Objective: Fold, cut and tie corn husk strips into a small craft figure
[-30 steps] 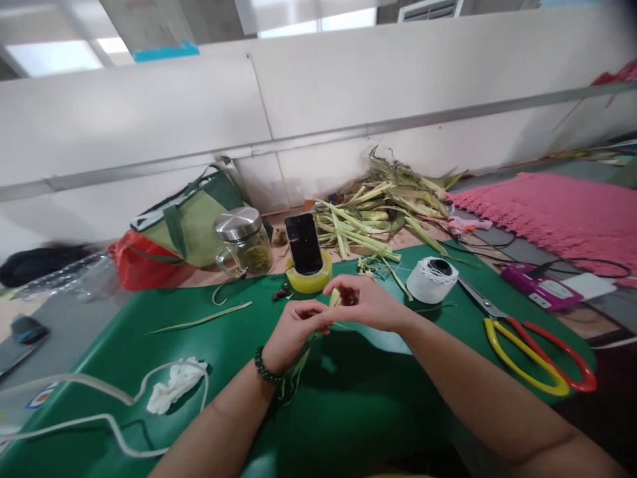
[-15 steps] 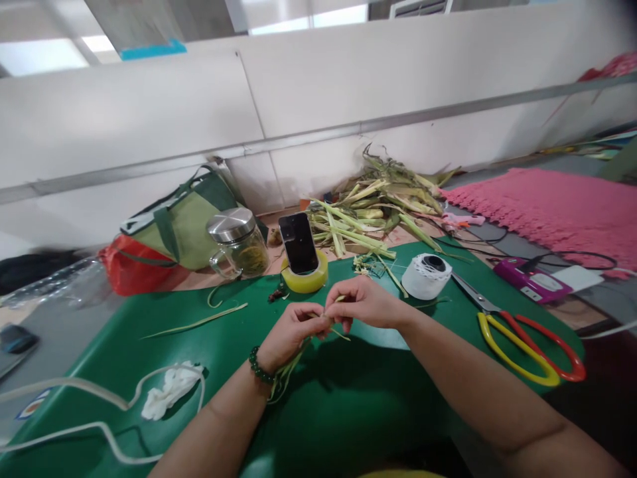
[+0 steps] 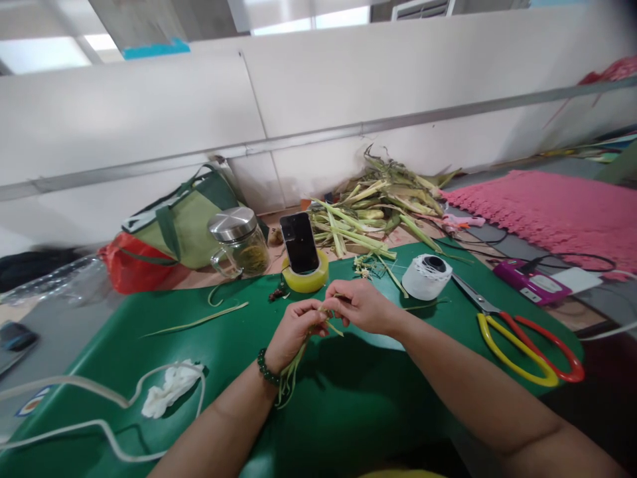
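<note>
Over the middle of the green mat [image 3: 233,362], my two hands meet fingertip to fingertip. My left hand [image 3: 300,327], with a dark green bead bracelet [image 3: 267,367] at its wrist, is closed round a bundle of thin green plant strips [image 3: 293,372]. The loose ends of the bundle hang down beside the wrist. Pinched shut at the bundle's upper end, my right hand [image 3: 361,305] holds part of a strip between thumb and fingers. A short strip end [image 3: 336,328] pokes out below the fingertips. The exact spot where the strips cross is partly hidden by the fingers.
Behind my hands stand a phone [image 3: 299,242] in a yellow tape roll [image 3: 306,279] and a lidded glass jar [image 3: 246,249]. Leaves and stalks [image 3: 383,192] lie piled at the back. To the right are a white roll [image 3: 425,279] and large scissors [image 3: 517,335]. Crumpled tissue [image 3: 172,390] lies left.
My left hand has turned and shifted slightly, so more of the hanging strips shows below it. The right hand's fingers have moved a little at the strips.
</note>
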`<state>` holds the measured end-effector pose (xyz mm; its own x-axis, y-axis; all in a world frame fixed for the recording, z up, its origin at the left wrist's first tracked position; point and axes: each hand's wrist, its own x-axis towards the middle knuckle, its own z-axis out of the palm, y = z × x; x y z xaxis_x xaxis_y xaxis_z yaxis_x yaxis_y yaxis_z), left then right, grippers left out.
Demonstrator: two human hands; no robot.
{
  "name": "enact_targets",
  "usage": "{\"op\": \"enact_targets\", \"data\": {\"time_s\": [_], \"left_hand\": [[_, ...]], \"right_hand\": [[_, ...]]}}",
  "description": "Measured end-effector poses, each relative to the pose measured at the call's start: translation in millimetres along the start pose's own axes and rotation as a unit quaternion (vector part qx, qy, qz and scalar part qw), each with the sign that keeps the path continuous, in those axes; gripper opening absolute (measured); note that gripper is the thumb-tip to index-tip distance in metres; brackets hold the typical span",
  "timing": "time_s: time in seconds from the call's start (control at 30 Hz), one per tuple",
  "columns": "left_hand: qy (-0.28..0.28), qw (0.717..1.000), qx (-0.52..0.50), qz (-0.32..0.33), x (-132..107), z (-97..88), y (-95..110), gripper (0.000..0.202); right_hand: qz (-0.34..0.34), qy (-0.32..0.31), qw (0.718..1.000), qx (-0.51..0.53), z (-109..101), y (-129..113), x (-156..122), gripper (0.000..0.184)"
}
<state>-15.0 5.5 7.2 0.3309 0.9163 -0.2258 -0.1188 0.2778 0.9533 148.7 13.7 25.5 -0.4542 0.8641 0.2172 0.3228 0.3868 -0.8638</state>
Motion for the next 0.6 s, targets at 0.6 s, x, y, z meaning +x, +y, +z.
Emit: {"op": "enact_targets", "data": {"time_s": [0.6], "left_hand": [[0.048, 0.995, -0.083, 0.0, -3.1, 8.3, -0.2, 0.027]], "right_hand": [[0.113, -0.021, 0.974, 0.196, -9.6, 1.7, 4.0, 0.024]]}}
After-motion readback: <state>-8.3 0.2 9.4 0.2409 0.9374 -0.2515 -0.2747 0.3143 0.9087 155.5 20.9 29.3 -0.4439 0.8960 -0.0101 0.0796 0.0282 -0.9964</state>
